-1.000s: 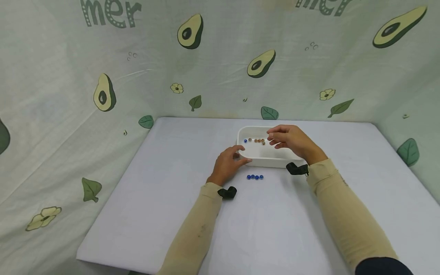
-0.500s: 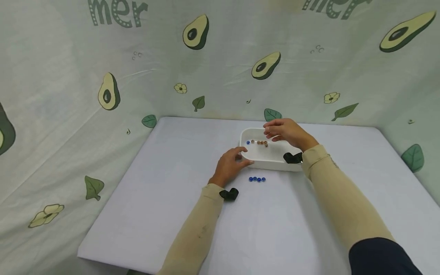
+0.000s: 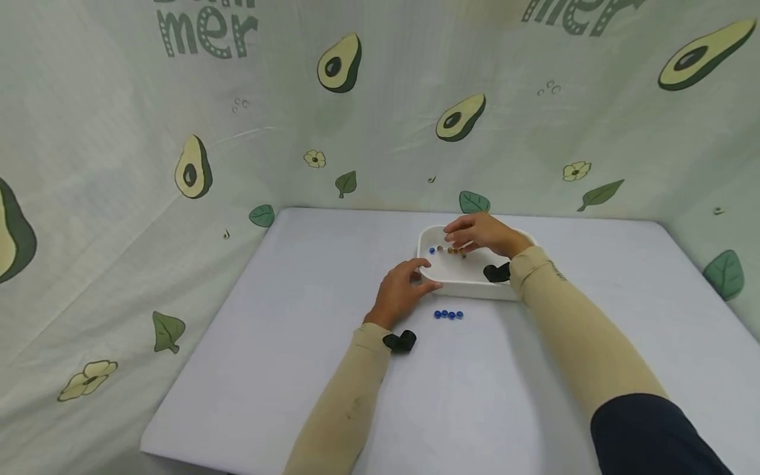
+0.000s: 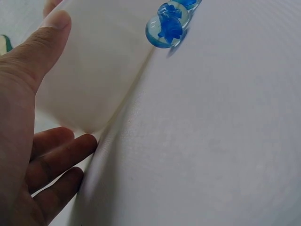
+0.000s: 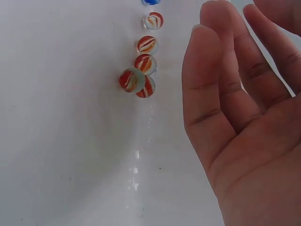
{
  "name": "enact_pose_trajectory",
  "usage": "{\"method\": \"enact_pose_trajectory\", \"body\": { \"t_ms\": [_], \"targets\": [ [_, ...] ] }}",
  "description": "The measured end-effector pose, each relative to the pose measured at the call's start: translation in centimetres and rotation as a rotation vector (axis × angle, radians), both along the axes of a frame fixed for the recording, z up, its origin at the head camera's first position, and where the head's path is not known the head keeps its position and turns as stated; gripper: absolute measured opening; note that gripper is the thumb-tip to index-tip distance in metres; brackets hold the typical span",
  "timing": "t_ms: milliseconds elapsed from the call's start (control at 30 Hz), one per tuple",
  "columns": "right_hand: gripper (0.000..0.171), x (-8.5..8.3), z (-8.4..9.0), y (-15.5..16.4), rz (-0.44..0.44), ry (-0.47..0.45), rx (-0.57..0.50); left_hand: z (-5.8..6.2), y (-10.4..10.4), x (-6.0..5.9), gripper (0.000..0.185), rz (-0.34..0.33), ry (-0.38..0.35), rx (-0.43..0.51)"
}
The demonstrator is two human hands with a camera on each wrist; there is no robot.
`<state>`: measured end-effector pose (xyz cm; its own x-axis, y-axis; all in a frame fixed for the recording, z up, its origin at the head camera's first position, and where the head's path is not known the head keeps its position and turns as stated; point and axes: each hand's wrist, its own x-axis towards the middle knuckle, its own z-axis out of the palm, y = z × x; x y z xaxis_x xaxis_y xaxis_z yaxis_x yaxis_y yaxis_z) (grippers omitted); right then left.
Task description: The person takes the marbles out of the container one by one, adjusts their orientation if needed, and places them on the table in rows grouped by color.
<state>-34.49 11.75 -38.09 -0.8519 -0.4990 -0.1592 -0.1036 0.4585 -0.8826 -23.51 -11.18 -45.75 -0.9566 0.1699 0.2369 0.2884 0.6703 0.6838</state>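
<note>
A white rectangular tray [image 3: 475, 290] stands on the table, its near left corner gripped by my left hand [image 3: 399, 293]. The left thumb [image 4: 54, 35] lies against the tray's side wall. Inside the tray are a blue marble [image 3: 432, 251] and several clear marbles with red-orange swirls [image 5: 146, 64], grouped in an uneven line. Over them hovers my right hand [image 3: 483, 234], its fingers loosely bent and apart from the marbles, holding nothing visible. In front of the tray, several blue marbles [image 3: 448, 315] sit in a short row on the table.
The white-covered table [image 3: 285, 316] extends to both sides of the tray. Behind it hangs a pale green cloth [image 3: 392, 79] printed with avocados, leaves and flowers. A black wrist mount [image 3: 400, 342] is strapped to the left wrist, another [image 3: 496, 272] to the right.
My right hand has moved left and lower over the swirled marbles in the tray. The left hand keeps its grip on the corner. The head view has shifted slightly.
</note>
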Motion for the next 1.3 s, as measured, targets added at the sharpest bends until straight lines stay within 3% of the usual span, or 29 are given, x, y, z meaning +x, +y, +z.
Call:
{"method": "enact_pose_trajectory", "body": {
  "t_ms": [467,1000,1300],
  "targets": [
    [0.028,-0.9,-1.3,-1.7,0.056,0.027,0.066,0.3,0.0,0.0,0.048,-0.007,0.027,-0.009],
    [0.023,-1.4,-2.4,-3.0,0.006,0.121,0.187,0.3,-0.1,-0.3,0.048,-0.022,0.053,-0.017],
    [0.018,-1.5,-2.9,-3.2,-0.032,0.121,0.199,0.1,-0.1,-0.4,0.048,-0.025,0.049,-0.010]
  ]
}}
